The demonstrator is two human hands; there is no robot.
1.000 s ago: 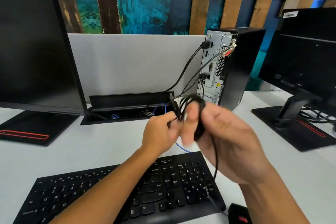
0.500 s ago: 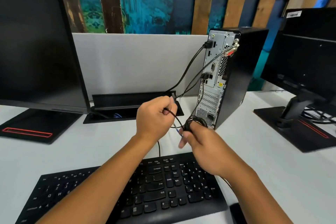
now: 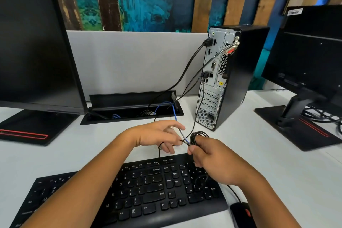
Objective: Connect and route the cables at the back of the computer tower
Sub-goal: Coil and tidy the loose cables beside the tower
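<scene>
Head view: upright computer tower [image 3: 238, 72], ports leftward.

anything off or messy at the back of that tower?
Mostly tidy. The blue cable rises out of the desk cable tray and ends loose between the hands, unplugged. The right hand holds a coiled black cable. No damage visible.

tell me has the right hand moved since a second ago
Yes. The right hand with the coiled black cable dropped from level with the cable tray down to the keyboard.
</scene>
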